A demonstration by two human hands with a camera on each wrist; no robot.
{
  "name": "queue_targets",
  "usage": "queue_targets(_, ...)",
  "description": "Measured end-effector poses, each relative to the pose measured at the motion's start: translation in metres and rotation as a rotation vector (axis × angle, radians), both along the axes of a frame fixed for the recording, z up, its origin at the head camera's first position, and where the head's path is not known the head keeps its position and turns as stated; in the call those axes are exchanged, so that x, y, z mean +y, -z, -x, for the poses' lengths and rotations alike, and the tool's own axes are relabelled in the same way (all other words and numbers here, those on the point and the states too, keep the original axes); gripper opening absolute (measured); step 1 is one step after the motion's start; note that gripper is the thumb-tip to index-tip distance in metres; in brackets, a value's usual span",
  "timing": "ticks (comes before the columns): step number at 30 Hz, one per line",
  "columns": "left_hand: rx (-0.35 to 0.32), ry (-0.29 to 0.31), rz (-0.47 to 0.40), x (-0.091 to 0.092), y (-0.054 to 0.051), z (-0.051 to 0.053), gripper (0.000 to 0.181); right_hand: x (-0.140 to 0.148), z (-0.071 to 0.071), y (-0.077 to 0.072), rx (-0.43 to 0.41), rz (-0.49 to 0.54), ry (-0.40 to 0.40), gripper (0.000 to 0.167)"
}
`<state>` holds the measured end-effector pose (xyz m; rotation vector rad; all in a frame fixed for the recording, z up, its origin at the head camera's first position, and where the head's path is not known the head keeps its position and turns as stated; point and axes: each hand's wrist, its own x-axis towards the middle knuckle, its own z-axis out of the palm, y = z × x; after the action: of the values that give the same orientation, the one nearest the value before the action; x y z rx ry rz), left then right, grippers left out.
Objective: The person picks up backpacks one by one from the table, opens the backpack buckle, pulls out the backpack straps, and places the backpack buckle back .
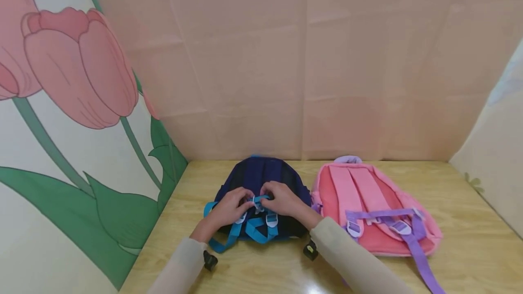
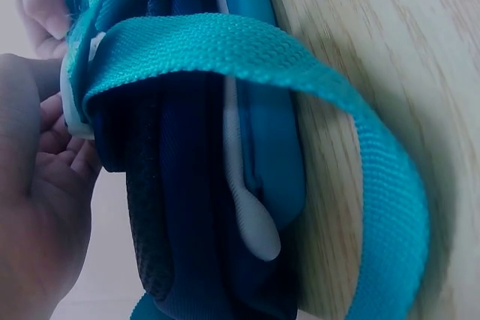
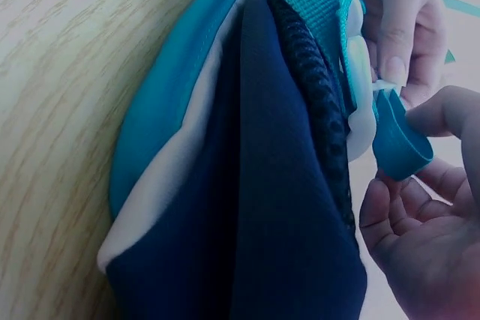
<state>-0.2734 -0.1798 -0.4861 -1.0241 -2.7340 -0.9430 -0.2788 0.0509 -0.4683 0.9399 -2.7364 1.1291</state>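
A dark blue backpack (image 1: 255, 171) lies on the table with its shoulder-strap side up. Over its middle, my left hand (image 1: 230, 205) pinches a small white buckle (image 3: 386, 85) on the chest strap. My right hand (image 1: 288, 201) faces it and holds a folded loop of the blue strap (image 3: 403, 144) between thumb and fingers. White strap adjusters (image 1: 271, 219) and loose blue webbing (image 1: 261, 235) lie just below the hands. In the left wrist view, one long blue webbing strap (image 2: 240, 46) arcs over the bag's side. The buckle's far side is hidden by my fingers.
A pink backpack (image 1: 335, 185) with purple straps (image 1: 421, 257) lies close on the right, touching or nearly touching the blue one. The wooden table (image 1: 163, 257) meets a pinkish-brown cloth backdrop (image 1: 261, 80) behind. A tulip-printed panel (image 1: 81, 71) stands at the left.
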Motion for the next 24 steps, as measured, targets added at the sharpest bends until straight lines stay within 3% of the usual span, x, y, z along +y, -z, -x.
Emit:
queue_targets(14, -0.008, -0.002, -0.029, 0.0013, 0.0014, -0.0003, 0.017, -0.0005, -0.0036, -0.0037, -0.048, 0.009, 0.004, 0.008)
queue_targets(24, -0.022, -0.008, -0.030, 0.0014, 0.0032, -0.0002, 0.017, -0.0007, -0.0028, -0.0018, -0.025, 0.000, 0.014, 0.008)
